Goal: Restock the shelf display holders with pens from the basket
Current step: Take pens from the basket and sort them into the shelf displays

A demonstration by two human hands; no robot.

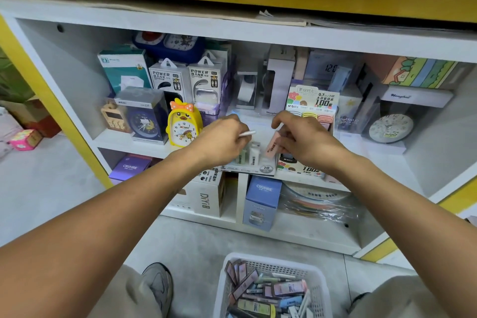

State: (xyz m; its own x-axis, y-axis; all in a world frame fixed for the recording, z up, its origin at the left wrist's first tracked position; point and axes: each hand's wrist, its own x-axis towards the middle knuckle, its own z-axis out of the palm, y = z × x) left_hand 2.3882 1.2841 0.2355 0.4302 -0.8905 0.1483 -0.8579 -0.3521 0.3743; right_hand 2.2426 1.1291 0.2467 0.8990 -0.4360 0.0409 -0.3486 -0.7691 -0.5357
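My left hand (224, 139) grips a thin white pen (247, 133) over the clear display holder (254, 168) on the middle shelf. My right hand (301, 137) pinches a pink flat case (272, 146) and holds it tilted at the holder's right side. Small white and pale green cases (254, 153) stand upright inside the holder. A second holder with a printed card (311, 99) stands just behind my right hand. The white basket (317, 279) sits on the floor at the bottom, filled with several pens and lead cases (268, 292).
A yellow duck alarm clock (183, 124) stands left of the holder, with power bank boxes (188, 80) behind it. Clear boxed clocks (389, 126) fill the shelf's right side. Blue CRUHRE box (262, 201) sits on the shelf below. My shoe (157, 284) rests beside the basket.
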